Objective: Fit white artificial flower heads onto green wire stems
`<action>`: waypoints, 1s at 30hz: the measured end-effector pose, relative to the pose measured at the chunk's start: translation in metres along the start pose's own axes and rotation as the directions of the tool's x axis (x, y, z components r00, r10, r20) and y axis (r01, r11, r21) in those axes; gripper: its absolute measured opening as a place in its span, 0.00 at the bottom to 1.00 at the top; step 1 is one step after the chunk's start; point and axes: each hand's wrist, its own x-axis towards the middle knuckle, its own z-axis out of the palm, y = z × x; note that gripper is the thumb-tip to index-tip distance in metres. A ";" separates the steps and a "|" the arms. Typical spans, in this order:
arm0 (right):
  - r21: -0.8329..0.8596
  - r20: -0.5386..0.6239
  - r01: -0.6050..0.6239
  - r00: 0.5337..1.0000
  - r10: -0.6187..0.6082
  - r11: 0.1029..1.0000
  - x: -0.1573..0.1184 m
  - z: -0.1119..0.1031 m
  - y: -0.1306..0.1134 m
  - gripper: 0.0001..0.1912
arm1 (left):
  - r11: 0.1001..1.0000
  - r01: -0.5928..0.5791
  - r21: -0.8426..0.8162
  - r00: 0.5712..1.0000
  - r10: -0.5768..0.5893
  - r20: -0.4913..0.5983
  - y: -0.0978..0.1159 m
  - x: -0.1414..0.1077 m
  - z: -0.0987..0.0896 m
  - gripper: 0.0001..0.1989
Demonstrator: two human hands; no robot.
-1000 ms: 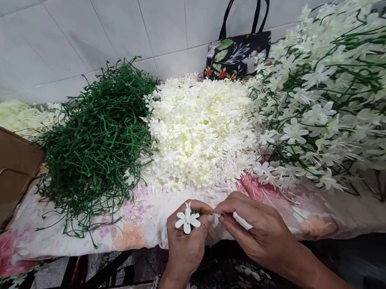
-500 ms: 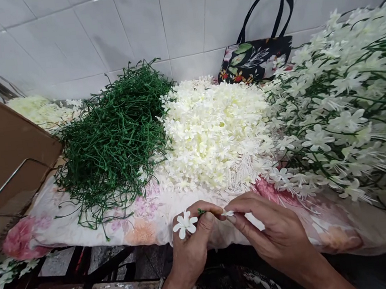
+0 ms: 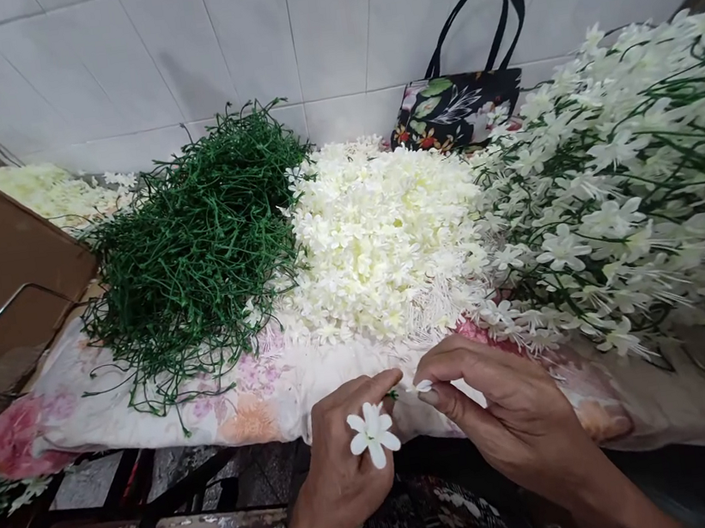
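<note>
Flower is white, star-shaped, spread open.

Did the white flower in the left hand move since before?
Yes, the white flower has moved lower in the view, judged against the orange print on the cloth.

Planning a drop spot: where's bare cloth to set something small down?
Patterned cloth is bare along the front edge between the left hand and green stems, and in a narrow strip in front of the white blossom pile. Another patch lies right of the right hand, before the flowering stems. Behind, those heaps crowd together.
</note>
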 end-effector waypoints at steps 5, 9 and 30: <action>-0.052 0.054 0.017 0.998 -0.015 0.998 0.001 0.001 -0.003 0.08 | 0.998 -0.055 0.041 0.998 0.056 -0.016 0.002 0.000 0.000 0.18; -0.069 0.070 0.031 0.997 -0.026 0.997 0.000 0.002 -0.002 0.08 | 0.997 -0.069 0.034 0.997 0.070 -0.017 0.004 0.000 0.001 0.18; -0.062 -0.010 0.018 1.000 -0.019 0.998 -0.004 0.022 0.013 0.06 | 0.993 -0.044 -0.112 0.980 0.021 -0.197 -0.009 0.009 0.011 0.10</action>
